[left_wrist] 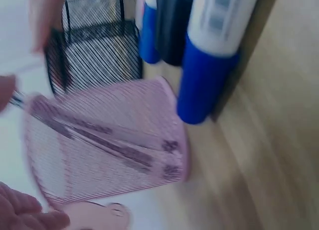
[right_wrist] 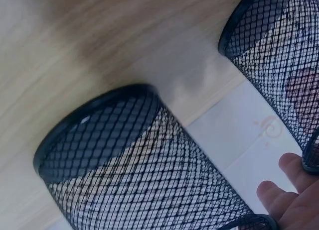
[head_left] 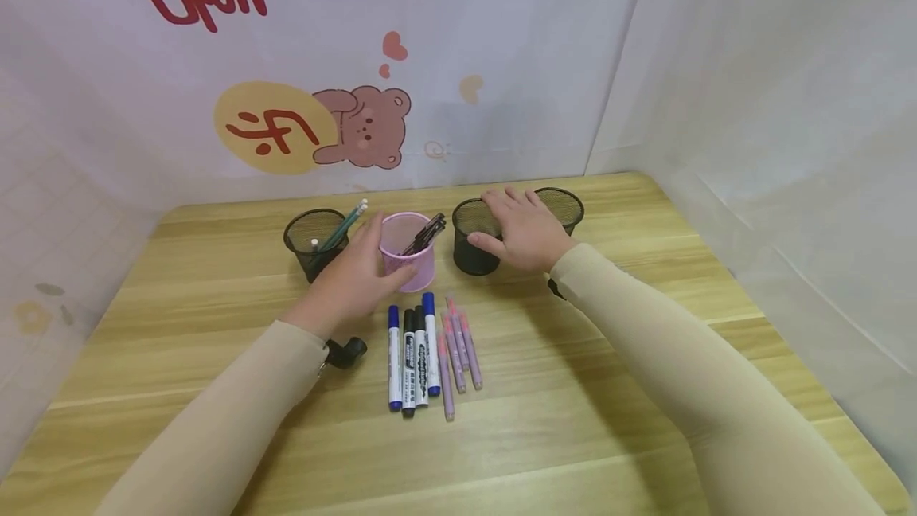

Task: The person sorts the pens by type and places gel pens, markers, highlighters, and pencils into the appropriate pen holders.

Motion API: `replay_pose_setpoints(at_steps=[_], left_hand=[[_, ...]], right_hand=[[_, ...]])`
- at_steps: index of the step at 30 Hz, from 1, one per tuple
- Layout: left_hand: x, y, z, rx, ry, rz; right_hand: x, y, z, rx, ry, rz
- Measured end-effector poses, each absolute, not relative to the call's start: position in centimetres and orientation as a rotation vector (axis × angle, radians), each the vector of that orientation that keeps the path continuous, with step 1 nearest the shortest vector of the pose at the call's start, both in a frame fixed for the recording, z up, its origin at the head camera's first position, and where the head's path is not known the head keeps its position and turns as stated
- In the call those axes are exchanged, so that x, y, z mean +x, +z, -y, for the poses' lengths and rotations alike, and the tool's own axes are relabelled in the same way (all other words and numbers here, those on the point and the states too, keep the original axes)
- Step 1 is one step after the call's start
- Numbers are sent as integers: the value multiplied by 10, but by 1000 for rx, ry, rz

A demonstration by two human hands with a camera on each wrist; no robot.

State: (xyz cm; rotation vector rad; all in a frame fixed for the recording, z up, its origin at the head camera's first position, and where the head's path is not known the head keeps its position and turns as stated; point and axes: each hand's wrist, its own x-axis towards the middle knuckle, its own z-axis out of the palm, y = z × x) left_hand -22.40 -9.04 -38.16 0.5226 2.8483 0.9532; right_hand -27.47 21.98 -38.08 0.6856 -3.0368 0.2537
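My left hand (head_left: 356, 273) is at the pink mesh pen cup (head_left: 414, 271), thumb in front of it and fingers spread toward its rim; firm contact cannot be made out. Several black pens (head_left: 427, 233) lean inside this cup. My right hand (head_left: 526, 233) reaches over the space between a black mesh cup (head_left: 473, 255) and another black mesh cup (head_left: 571, 209) at the far right. Its fingers are extended near their rims, as the right wrist view shows with its fingertips (right_wrist: 271, 192). Neither hand visibly holds anything.
Behind my left hand stands a third black mesh cup (head_left: 297, 239) with green pencils (head_left: 344, 228). In front lie several whiteboard markers (head_left: 409, 365) with blue or black caps, beside several slim purple-pink pens (head_left: 458, 349). A white printed curtain (head_left: 501, 38) hangs behind the table.
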Motion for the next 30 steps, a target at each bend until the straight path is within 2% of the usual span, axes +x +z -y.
replay_pose_setpoints(at_steps=[6, 11, 20, 30], left_hand=[[-180, -360, 100, 648, 790, -2984], [-159, -356, 111, 618, 634, -2943], [-163, -388, 129, 666, 547, -2726], [-164, -406, 124, 755, 417, -2750]], right_hand=[[-275, -379, -214, 679, 238, 3033], [-275, -378, -213, 670, 225, 3032], [-274, -380, -215, 663, 231, 3038], [-271, -382, -216, 656, 247, 3023]])
